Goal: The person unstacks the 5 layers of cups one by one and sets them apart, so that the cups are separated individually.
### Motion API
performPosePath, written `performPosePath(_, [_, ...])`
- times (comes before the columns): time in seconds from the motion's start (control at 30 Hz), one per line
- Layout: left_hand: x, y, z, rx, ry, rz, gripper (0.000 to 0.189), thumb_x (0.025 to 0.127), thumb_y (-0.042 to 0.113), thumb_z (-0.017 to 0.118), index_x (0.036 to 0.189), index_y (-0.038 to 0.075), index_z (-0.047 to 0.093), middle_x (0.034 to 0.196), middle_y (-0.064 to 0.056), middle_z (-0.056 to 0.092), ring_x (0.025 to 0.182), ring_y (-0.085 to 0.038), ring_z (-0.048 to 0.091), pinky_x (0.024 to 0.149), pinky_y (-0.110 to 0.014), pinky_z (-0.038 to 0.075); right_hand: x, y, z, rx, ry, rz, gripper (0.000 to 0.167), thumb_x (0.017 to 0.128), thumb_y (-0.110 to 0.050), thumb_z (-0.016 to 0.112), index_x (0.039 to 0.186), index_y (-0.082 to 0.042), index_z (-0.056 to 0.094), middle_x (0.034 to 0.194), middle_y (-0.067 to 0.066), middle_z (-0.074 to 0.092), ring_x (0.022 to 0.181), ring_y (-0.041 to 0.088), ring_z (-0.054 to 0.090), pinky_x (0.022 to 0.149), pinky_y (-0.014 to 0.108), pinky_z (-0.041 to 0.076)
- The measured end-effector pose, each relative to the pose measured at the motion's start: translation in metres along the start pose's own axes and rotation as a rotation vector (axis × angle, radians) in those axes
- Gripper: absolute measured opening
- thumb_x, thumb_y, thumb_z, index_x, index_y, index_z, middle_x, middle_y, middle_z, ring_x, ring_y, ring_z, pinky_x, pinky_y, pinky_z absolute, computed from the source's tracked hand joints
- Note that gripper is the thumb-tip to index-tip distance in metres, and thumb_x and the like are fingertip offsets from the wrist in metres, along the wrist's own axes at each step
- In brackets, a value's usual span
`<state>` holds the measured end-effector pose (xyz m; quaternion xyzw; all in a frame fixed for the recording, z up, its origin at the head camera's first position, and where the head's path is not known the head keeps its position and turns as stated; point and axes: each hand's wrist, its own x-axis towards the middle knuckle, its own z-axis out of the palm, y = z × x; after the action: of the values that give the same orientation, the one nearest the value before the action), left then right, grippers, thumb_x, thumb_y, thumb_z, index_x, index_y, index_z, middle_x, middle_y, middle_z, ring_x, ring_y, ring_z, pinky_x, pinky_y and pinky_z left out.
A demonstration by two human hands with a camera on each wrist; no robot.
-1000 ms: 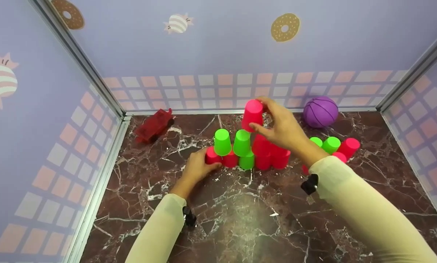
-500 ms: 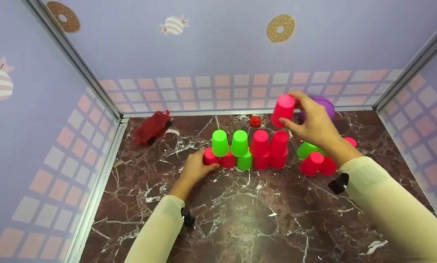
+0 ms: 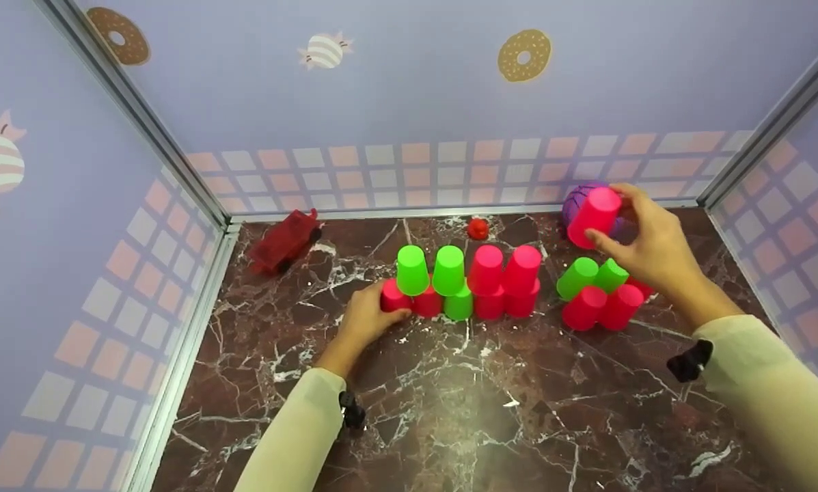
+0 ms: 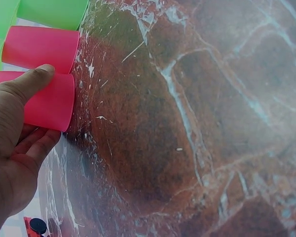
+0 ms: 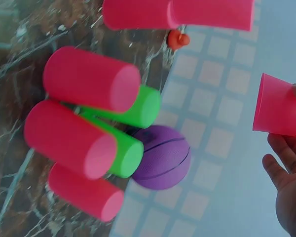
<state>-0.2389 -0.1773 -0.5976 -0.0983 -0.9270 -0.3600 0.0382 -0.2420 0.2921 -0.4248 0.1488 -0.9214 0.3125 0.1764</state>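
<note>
My left hand [image 3: 364, 314] grips the leftmost pink cup [image 3: 393, 295] of a bottom row, its thumb [image 4: 37, 81] lying across the cup's side in the left wrist view. That row also has a green cup [image 3: 458, 304] and more pink ones, all upside down. On top stand two green cups [image 3: 413, 270] and two pink cups [image 3: 486, 268]. Raised at the right, my right hand [image 3: 661, 249] holds another pink cup [image 3: 592, 217] upside down between thumb and fingers. Beneath it are loose green cups [image 3: 577, 278] and pink cups [image 3: 584, 307], one partly hidden by the hand.
A purple ball [image 5: 163, 158] sits by the back wall, partly behind the held cup in the head view. A small red-orange object [image 3: 478, 229] lies behind the stack. At the back left is a dark red toy [image 3: 284, 240]. Patterned walls enclose the marbled surface [image 3: 450, 410].
The right hand has carried its pink cup from above the stack rightward to over the loose cups. The left hand keeps its place on the leftmost cup.
</note>
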Motion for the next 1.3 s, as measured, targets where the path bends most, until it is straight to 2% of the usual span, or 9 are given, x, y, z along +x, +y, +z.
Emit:
performPosePath(0.13, [0.0,0.0,0.0,0.009,-0.011,-0.018,0.066,0.085,0.034,0.097,0.139,0.005,0.071,0.123,-0.016,0.081,0.112,-0.035,0.078,0.099,-0.053,0.063,-0.011,0.014,-0.007,-0.029,0.006,0.019,0.076,0.093,-0.02,0.091,0.157,-0.003,0.052,0.128,0.021,0.077,0.114,0.04,0.074,0.093,0.016,0.046])
performPosePath(0.2, [-0.003,0.01,-0.004,0.019,-0.025,-0.051,0.065,0.086,0.031,0.096,0.14,0.004,0.071,0.125,-0.018,0.081,0.114,-0.037,0.078,0.101,-0.056,0.062,-0.017,0.023,-0.01,-0.038,0.0,0.04,0.075,0.093,-0.02,0.091,0.156,-0.004,0.053,0.126,0.021,0.077,0.112,0.039,0.073,0.091,0.019,0.044])
performPosePath(0.57, [-0.002,0.009,-0.004,0.046,-0.039,-0.073,0.067,0.086,0.034,0.096,0.141,0.006,0.071,0.126,-0.017,0.081,0.115,-0.036,0.078,0.102,-0.053,0.062,-0.051,0.063,-0.019,-0.03,-0.012,0.12,0.076,0.091,-0.018,0.092,0.153,-0.002,0.051,0.129,0.025,0.075,0.117,0.049,0.073,0.091,-0.004,0.032])
performPosePath(0.67, [-0.002,0.01,-0.004,0.035,-0.039,-0.066,0.066,0.086,0.032,0.096,0.141,0.005,0.07,0.126,-0.018,0.081,0.115,-0.037,0.078,0.102,-0.055,0.062,-0.06,0.075,-0.02,-0.045,0.002,0.117,0.076,0.091,-0.017,0.092,0.152,-0.001,0.05,0.124,0.027,0.075,0.109,0.009,0.075,0.088,0.0,0.035])
performPosePath(0.7, [0.001,-0.001,0.002,0.026,-0.029,-0.044,0.067,0.086,0.035,0.096,0.141,0.006,0.07,0.125,-0.016,0.081,0.114,-0.035,0.078,0.101,-0.052,0.063,-0.064,0.079,-0.02,-0.046,0.009,0.116,0.076,0.09,-0.016,0.092,0.151,0.0,0.05,0.123,0.027,0.075,0.107,-0.005,0.07,0.088,0.001,0.035])
performPosePath(0.8, [0.001,0.001,0.002,0.021,-0.025,-0.046,0.065,0.086,0.033,0.096,0.139,0.005,0.071,0.124,-0.016,0.081,0.114,-0.035,0.078,0.101,-0.053,0.063,-0.074,0.091,-0.02,-0.031,0.029,0.125,0.075,0.09,-0.014,0.092,0.15,0.0,0.05,0.12,0.028,0.075,0.098,-0.032,0.044,0.085,0.003,0.036])
performPosePath(0.9, [0.001,0.001,0.002,0.025,-0.03,-0.051,0.065,0.087,0.034,0.096,0.14,0.007,0.071,0.126,-0.015,0.081,0.115,-0.034,0.078,0.102,-0.052,0.062,-0.083,0.102,-0.021,-0.012,0.034,0.148,0.075,0.09,-0.012,0.091,0.15,0.004,0.048,0.12,0.031,0.073,0.097,-0.032,0.045,0.084,-0.002,0.036])
performPosePath(0.93, [-0.002,0.013,-0.004,0.032,-0.039,-0.073,0.063,0.086,0.03,0.096,0.139,0.006,0.071,0.126,-0.017,0.081,0.116,-0.036,0.078,0.102,-0.054,0.062,-0.085,0.105,-0.021,-0.01,0.03,0.162,0.075,0.09,-0.013,0.091,0.15,0.004,0.048,0.12,0.032,0.073,0.095,-0.031,0.046,0.083,-0.002,0.036])
performPosePath(1.3, [-0.002,0.012,-0.003,0.037,-0.04,-0.088,0.065,0.087,0.033,0.096,0.14,0.006,0.071,0.127,-0.017,0.08,0.117,-0.036,0.078,0.104,-0.052,0.062,-0.101,0.123,-0.022,0.004,0.044,0.192,0.074,0.089,-0.01,0.09,0.145,0.009,0.047,0.12,0.036,0.071,0.095,-0.03,0.046,0.086,-0.007,0.035])
